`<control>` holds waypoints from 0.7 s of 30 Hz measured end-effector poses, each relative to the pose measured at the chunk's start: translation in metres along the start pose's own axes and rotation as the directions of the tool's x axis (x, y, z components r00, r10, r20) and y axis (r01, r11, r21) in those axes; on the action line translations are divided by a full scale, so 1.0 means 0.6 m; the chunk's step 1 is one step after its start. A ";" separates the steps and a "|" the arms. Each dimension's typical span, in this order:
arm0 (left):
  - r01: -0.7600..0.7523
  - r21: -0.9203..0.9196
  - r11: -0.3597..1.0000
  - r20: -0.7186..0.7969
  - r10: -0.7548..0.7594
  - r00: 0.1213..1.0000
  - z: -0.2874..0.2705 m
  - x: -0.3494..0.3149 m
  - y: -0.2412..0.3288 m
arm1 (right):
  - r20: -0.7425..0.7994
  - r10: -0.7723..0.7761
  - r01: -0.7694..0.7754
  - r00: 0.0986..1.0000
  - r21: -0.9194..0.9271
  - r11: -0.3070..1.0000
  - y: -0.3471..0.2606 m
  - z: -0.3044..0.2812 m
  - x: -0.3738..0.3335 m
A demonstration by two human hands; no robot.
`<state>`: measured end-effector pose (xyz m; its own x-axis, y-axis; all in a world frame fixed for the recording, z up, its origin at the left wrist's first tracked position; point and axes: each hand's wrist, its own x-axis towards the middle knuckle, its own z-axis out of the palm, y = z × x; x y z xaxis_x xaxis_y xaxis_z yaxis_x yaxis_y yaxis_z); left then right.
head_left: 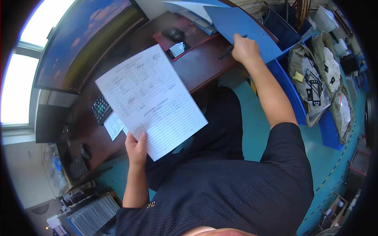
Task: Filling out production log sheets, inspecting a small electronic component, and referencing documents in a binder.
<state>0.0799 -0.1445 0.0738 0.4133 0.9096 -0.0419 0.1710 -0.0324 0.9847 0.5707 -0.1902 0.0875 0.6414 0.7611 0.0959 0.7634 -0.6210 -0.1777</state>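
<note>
Black mesh-textured short-sleeved shirt (220, 190) sits nearest. Left hand (136, 150) pinches a white ruled paper sheet (151, 102) over the lap (223, 122) and dark-red wooden desk (201, 74); right hand (245, 49) grips a slim black stick (226, 52), probably a pen. Paper-handling seems in hand; writing would need the sheet steadied.

Super bright white-framed glass window (15, 88) on the left, plain off-white wall (29, 177) under it, and teal floor (252, 135) runs beneath a glossy reddish-brown desk (201, 72).
</note>
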 end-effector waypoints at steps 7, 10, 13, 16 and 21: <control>0.063 -0.136 0.989 0.194 -0.036 0.980 0.128 0.081 0.025 | 0.007 0.104 -0.104 0.995 0.012 0.995 0.014 0.035 0.082; 0.097 -0.113 0.989 0.291 -0.060 0.955 0.160 0.119 0.026 | 0.001 0.071 -0.069 0.997 0.241 0.968 0.042 0.036 0.080; 0.127 -0.101 0.987 0.316 -0.090 0.944 0.181 0.142 0.023 | 0.178 -0.047 -0.148 0.983 0.914 0.377 0.034 0.022 0.026; 0.180 -0.104 0.978 0.362 -0.131 0.923 0.189 0.155 0.011 | 0.095 -0.160 -0.061 0.983 0.976 0.207 0.013 0.035 -0.034; 0.152 0.030 0.988 0.508 -0.146 0.849 0.263 0.186 0.024 | -0.054 0.126 0.028 0.991 0.979 0.200 0.071 0.096 -0.041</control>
<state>0.2698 -0.1091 0.0570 0.7803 0.5662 -0.2655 0.2587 0.0943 0.9613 0.5832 -0.2244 0.0210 0.7356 0.6657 0.1253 0.0966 0.0800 -0.9921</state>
